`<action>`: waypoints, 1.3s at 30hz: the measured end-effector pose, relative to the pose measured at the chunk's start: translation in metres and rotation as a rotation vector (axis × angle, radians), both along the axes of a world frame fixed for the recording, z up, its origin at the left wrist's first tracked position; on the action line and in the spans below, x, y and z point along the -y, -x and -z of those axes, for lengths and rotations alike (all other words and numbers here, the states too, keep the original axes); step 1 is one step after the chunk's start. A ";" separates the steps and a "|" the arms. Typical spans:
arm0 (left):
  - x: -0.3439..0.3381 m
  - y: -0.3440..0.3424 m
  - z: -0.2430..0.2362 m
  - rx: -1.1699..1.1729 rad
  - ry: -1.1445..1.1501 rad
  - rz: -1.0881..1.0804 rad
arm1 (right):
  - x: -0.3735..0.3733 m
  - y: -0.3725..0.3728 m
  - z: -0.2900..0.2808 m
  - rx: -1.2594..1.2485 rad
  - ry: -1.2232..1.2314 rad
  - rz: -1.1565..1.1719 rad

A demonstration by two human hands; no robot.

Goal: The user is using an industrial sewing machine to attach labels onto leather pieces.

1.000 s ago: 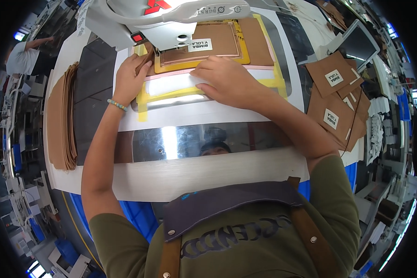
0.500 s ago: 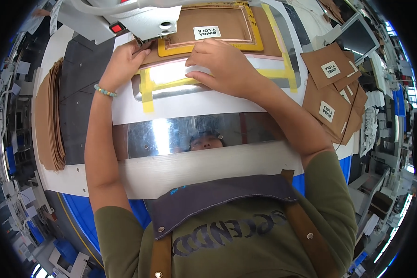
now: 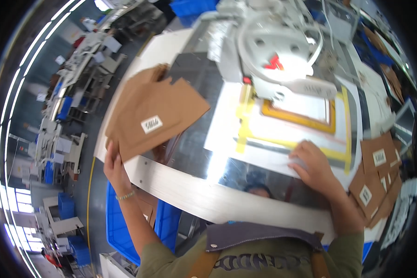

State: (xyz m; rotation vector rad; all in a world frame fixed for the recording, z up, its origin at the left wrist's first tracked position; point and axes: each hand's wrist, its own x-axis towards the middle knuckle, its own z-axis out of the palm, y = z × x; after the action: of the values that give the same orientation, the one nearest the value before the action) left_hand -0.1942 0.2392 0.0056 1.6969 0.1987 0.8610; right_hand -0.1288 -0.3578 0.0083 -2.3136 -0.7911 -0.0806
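At the left of the surface (image 3: 190,189), the left hand (image 3: 117,169) grips a brown panel (image 3: 173,109) by its near corner, its white label (image 3: 151,124) already on. The right hand (image 3: 312,167), half curled, is near the yellow frame (image 3: 301,121); whether it holds anything, I cannot tell. Labelled brown pieces (image 3: 371,153) lie at right, apparently done; how many remain is unclear.

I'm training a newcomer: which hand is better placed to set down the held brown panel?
Likely the left hand: it holds the brown panel by its near edge, while the right hand is apart, near the yellow frame.
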 end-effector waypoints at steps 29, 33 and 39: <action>-0.106 0.217 0.136 -0.430 -0.866 -0.971 | -0.008 0.003 0.007 -0.233 -0.167 0.204; -0.013 0.053 0.041 -0.057 -0.678 -0.499 | -0.006 -0.001 0.006 -0.122 -0.169 0.081; 0.165 -0.105 -0.009 -0.088 -0.468 0.415 | 0.004 -0.011 0.002 0.026 -0.035 0.052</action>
State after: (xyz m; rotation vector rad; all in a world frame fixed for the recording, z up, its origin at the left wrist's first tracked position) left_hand -0.0896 0.0743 0.0147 2.1115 -0.3140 0.5441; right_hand -0.1179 -0.3614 0.0063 -2.3045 -0.7374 -0.1466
